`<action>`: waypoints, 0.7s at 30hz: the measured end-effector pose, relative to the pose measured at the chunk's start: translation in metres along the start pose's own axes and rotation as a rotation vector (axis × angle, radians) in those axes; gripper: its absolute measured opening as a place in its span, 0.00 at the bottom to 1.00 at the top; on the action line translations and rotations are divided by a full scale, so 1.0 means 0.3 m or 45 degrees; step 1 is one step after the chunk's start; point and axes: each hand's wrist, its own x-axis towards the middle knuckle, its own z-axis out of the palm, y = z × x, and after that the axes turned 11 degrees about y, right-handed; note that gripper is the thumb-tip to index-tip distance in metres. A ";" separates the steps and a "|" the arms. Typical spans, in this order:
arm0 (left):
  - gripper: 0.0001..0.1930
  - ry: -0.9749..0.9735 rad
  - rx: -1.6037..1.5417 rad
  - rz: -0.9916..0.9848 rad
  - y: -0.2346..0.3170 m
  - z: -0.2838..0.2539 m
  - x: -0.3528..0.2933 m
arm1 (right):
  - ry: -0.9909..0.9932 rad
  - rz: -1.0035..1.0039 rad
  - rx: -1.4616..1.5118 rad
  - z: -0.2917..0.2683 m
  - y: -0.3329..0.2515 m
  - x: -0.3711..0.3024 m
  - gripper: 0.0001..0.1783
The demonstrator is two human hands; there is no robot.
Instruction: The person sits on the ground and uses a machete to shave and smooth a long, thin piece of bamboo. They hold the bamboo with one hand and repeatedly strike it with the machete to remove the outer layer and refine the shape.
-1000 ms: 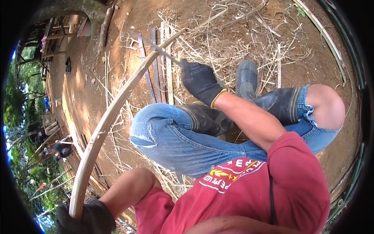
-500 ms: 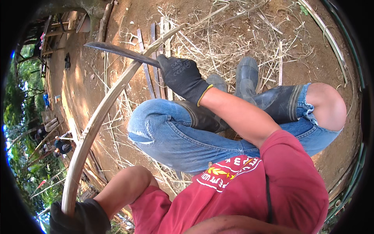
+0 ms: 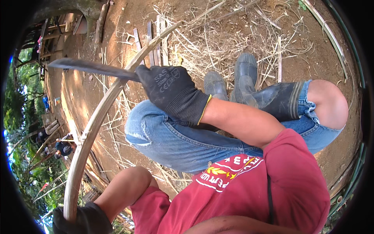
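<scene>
- The left hand (image 3: 85,221), in a black glove, is wrapped around the near end of a long wooden strip (image 3: 86,142).
- The strip goes up from the left hand and past the fingers of the right hand. It is pale brown and looks bent like a bow, with thin lines running along it. One small rough bump shows partway up. It looks wide near the left hand and skinny at the far tip.
- The right hand (image 3: 171,89), in a black glove with a yellow edge, is closed around a big knife (image 3: 93,68). The dark, blurry blade points left and crosses the strip. I cannot tell if it touches the wood.
- Blue jeans (image 3: 187,146) are just below the right hand, and rubber boots (image 3: 246,76) are to its right.
- Beyond the right hand, flat sticks (image 3: 164,46) lie by lots of curly shavings (image 3: 218,43).
- Far off, left of both hands, is another person (image 3: 64,147).
</scene>
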 end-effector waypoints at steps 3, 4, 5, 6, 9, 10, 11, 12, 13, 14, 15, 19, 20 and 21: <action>0.23 0.271 0.499 0.385 0.003 -0.015 0.030 | 0.076 0.067 -0.026 0.053 0.086 -0.003 0.06; 0.23 0.395 0.629 0.446 0.000 0.006 0.032 | 0.128 0.090 -0.034 0.093 0.183 -0.012 0.06; 0.22 0.505 0.761 0.476 -0.016 0.032 0.025 | -0.045 0.303 -0.121 0.075 0.243 0.019 0.07; 0.22 0.616 0.892 0.504 -0.027 0.047 0.023 | -0.098 0.262 -0.159 0.057 0.292 0.039 0.08; 0.22 0.032 0.115 0.013 0.006 -0.024 0.035 | 0.124 0.105 -0.063 0.092 0.164 -0.006 0.07; 0.22 0.005 0.020 -0.047 0.006 -0.031 0.044 | 0.162 -0.001 0.003 0.053 0.106 0.000 0.07; 0.23 0.009 0.035 -0.032 0.005 -0.028 0.048 | 0.174 -0.013 -0.018 0.061 0.123 0.017 0.07; 0.23 0.052 0.057 -0.033 0.004 -0.020 0.053 | 0.164 -0.005 -0.028 0.085 0.124 0.001 0.07; 0.23 0.095 0.078 -0.034 -0.001 -0.005 0.052 | 0.055 0.170 -0.106 0.117 0.204 -0.010 0.08; 0.23 0.141 0.092 -0.008 -0.001 0.014 0.051 | -0.041 0.322 -0.187 0.144 0.331 0.000 0.08; 0.24 0.145 0.026 -0.043 -0.002 0.019 0.057 | -0.119 0.323 -0.150 0.176 0.426 -0.002 0.09; 0.23 0.107 -0.030 -0.130 -0.007 -0.028 0.063 | 0.110 0.081 -0.094 0.118 0.212 0.014 0.10; 0.23 0.113 -0.013 -0.109 -0.008 -0.023 0.071 | -0.049 0.103 -0.096 0.060 0.134 0.019 0.11; 0.23 0.120 0.004 -0.088 -0.009 -0.020 0.076 | 0.039 0.081 -0.147 0.097 0.179 0.012 0.11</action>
